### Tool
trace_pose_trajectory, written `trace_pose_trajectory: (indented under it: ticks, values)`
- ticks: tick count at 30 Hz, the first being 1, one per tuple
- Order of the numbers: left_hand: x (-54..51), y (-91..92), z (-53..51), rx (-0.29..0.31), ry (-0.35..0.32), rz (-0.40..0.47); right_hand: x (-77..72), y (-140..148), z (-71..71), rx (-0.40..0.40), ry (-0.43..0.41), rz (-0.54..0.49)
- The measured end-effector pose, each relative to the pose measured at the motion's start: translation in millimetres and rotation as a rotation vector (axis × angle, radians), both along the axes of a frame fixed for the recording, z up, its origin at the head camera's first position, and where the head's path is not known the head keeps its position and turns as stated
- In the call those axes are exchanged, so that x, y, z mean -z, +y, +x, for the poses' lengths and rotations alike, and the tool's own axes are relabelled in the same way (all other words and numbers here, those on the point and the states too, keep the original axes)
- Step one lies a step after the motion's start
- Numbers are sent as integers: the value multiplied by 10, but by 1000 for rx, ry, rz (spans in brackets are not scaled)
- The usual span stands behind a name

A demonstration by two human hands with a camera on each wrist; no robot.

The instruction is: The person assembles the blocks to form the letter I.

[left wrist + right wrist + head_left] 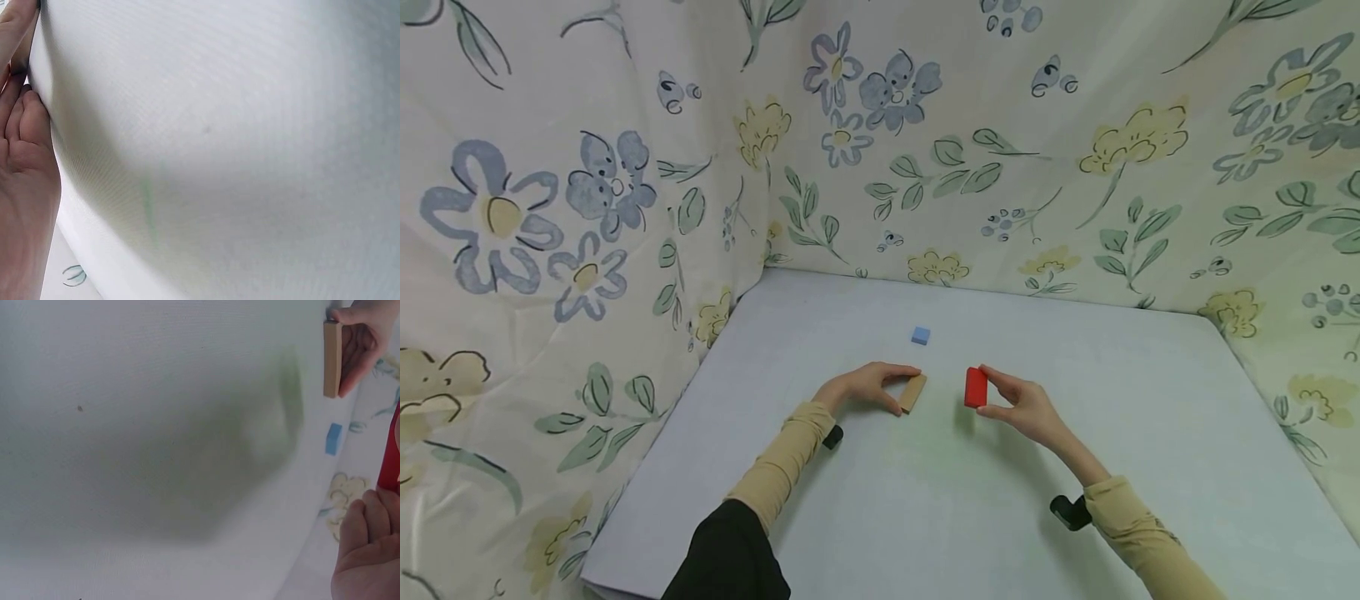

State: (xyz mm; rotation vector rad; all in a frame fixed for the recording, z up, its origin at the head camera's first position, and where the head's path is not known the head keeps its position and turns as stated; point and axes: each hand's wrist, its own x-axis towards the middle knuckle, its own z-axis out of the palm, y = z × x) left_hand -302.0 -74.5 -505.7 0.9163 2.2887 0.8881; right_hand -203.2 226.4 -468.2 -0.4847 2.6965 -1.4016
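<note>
My left hand point(871, 387) pinches a flat natural-wood block point(913, 394) by its two ends, low at the table surface. In the right wrist view the thumb is at one end of this wooden block point(332, 359) and the fingertips are at the other. My right hand point(1026, 408) holds a red block point(976, 388) upright between thumb and fingers, above the table with a shadow beneath. Only an edge of the red block point(389, 464) shows in the right wrist view. A small blue block point(921, 335) lies beyond both hands, touched by neither.
The white table point(925, 517) stands against floral cloth point(940, 192) hanging behind it and on the left. A faint green mark point(148, 203) shows on the table's surface in the left wrist view. Each wrist carries a small black camera.
</note>
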Motion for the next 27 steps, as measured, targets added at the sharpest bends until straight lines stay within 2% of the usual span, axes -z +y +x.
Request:
trace_pose_trajectory:
  ticks: [5, 12, 27]
  values:
    - [-4, -2, 8, -6, -5, -3, 43, 2, -9, -2, 8, -1]
    - [-5, -4, 14, -13, -6, -12, 98, -10, -7, 0, -26, -3]
    - [8, 2, 3, -17, -10, -4, 236, -33, -11, -32, -17, -1]
